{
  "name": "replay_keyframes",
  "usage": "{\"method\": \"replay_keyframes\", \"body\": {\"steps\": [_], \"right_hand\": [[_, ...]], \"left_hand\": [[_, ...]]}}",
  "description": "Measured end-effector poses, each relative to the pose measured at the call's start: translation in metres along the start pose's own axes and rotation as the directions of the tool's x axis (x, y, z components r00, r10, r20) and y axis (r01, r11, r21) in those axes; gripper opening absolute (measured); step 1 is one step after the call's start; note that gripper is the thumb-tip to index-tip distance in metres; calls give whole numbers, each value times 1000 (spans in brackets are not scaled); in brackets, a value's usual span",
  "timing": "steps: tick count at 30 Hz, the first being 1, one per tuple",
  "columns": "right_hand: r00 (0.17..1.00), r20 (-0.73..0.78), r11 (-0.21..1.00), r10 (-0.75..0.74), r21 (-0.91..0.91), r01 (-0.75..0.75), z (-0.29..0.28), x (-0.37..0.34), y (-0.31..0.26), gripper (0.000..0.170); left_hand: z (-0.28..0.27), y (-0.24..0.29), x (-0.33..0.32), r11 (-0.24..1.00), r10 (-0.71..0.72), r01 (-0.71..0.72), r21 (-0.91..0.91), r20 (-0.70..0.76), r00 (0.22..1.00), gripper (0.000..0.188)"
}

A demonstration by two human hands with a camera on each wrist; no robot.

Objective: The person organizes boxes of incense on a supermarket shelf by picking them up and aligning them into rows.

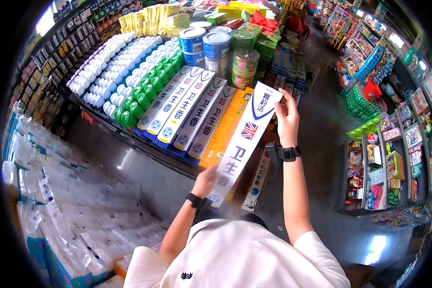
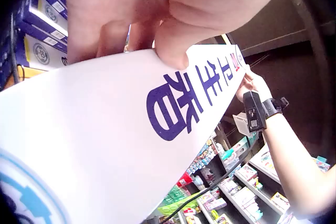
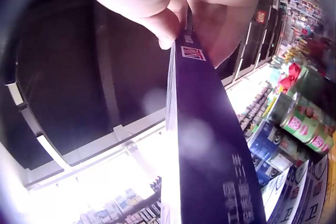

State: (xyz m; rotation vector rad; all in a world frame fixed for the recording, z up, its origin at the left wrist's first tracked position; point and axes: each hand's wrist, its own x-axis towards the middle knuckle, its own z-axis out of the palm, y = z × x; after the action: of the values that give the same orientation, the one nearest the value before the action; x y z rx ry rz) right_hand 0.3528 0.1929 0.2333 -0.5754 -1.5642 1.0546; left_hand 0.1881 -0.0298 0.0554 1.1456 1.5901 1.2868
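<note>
A long white box (image 1: 247, 139) with dark blue characters and a flag print is held slanting between two hands. The right hand (image 1: 288, 117) pinches its upper end; in the right wrist view the thumb and fingers of the right hand (image 3: 181, 8) grip the end above the box's dark purple side (image 3: 210, 129). Lower down, the left hand (image 1: 207, 181) grips the box's left edge, and in the left wrist view the thumb of the left hand (image 2: 168, 14) lies on the white face (image 2: 105, 124). Beneath the box is an orange box (image 1: 225, 129).
Similar white boxes (image 1: 177, 103) lie in a row on the display, beside green-capped bottles (image 1: 141, 100), blue tins (image 1: 216, 50) and green tins (image 1: 245, 65). Plastic-wrapped goods (image 1: 81, 206) fill the lower left. Shelves (image 1: 393, 168) stand at the right across the aisle floor.
</note>
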Motion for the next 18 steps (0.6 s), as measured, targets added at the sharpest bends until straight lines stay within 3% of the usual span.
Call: {"method": "replay_keyframes", "body": {"steps": [2, 3, 6, 9, 11, 13, 16, 18], "right_hand": [[999, 29, 991, -43, 130, 39, 21, 4, 19, 56], [995, 85, 976, 51, 207, -68, 34, 1, 19, 61], [942, 222, 929, 252, 216, -300, 71, -20, 35, 60], [750, 443, 797, 491, 118, -592, 97, -54, 68, 62], [678, 522, 713, 518, 174, -679, 125, -81, 82, 65], [660, 513, 651, 548, 233, -722, 149, -106, 92, 58], [722, 251, 708, 645, 160, -688, 175, -129, 107, 49], [723, 148, 691, 675, 216, -690, 180, -138, 112, 46]], "left_hand": [[-19, -4, 12, 1000, 16, -16, -5, -6, 1000, 30], [-28, -2, 21, 999, 28, -28, -18, -9, 1000, 28], [-65, 16, 47, 1000, 7, -6, -28, 17, 1000, 24], [-101, 12, 77, 1000, 6, -6, 24, 11, 1000, 23], [-118, 0, 97, 994, 55, -51, 92, -36, 998, 23], [-130, -3, 112, 989, 89, -88, 118, -8, 996, 23], [-139, -5, 124, 995, 51, -57, 77, 80, 995, 19], [-138, -4, 129, 993, 54, -69, 91, 155, 986, 26]]}}
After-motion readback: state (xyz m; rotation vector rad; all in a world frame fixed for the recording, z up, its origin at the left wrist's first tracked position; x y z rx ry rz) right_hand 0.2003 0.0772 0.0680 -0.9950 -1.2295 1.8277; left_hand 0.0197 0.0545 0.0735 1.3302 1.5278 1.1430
